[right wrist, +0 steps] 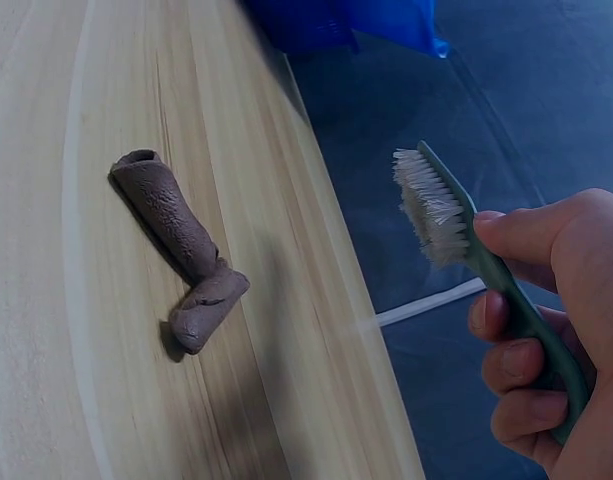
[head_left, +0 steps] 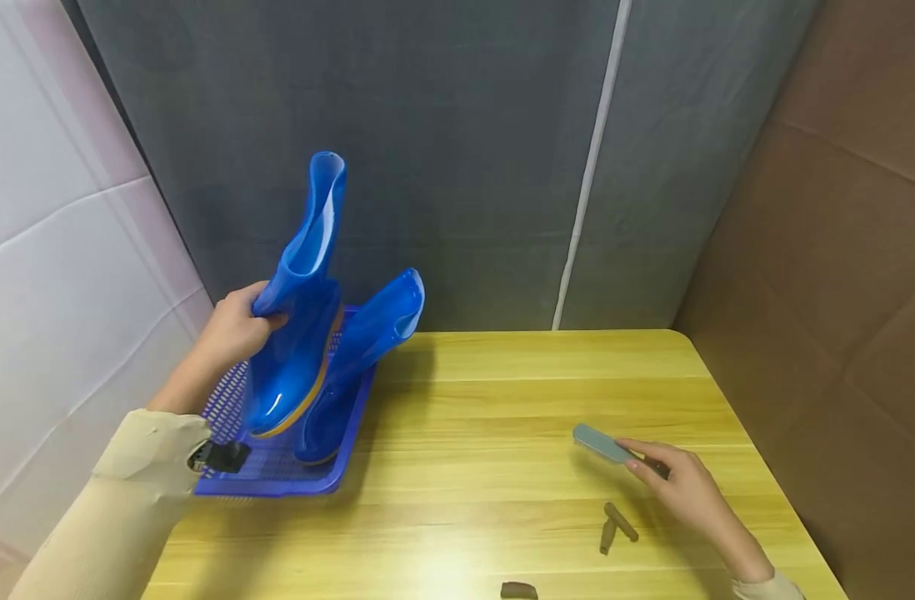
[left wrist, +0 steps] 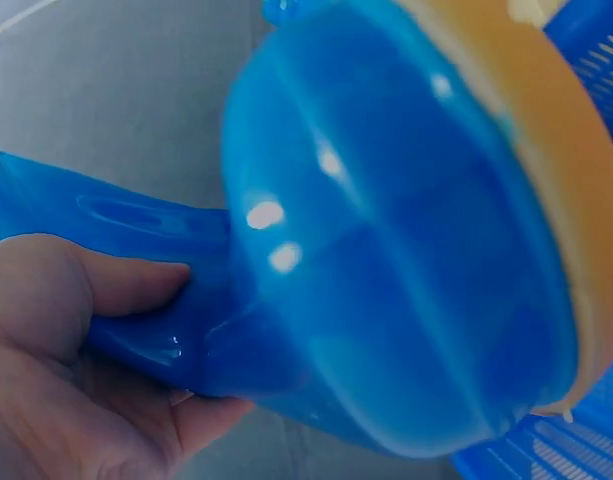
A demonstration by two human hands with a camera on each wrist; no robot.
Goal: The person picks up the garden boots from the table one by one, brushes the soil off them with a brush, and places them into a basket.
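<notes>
My left hand (head_left: 240, 329) grips a glossy blue rain boot (head_left: 296, 358) by its shaft, thumb on one side and fingers on the other. The boot has a yellow-orange sole (left wrist: 546, 140) and is raised over the purple-blue plastic basket (head_left: 330, 482), toe down. A second blue boot (head_left: 375, 321) leans in the basket, its shaft sticking out over the right rim. In my right hand (head_left: 678, 483) is a scrub brush (head_left: 603, 443) with a green-grey handle, held above the table. Its white bristles (right wrist: 436, 215) show in the right wrist view.
Two brown rolled pieces (head_left: 615, 527) lie on the wooden table (head_left: 457, 417) near the right hand. Another brown piece (head_left: 519, 590) is at the front edge. A dark grey wall (head_left: 457, 167) stands behind, a white one (head_left: 67, 250) at left, a brown one (head_left: 840, 292) at right.
</notes>
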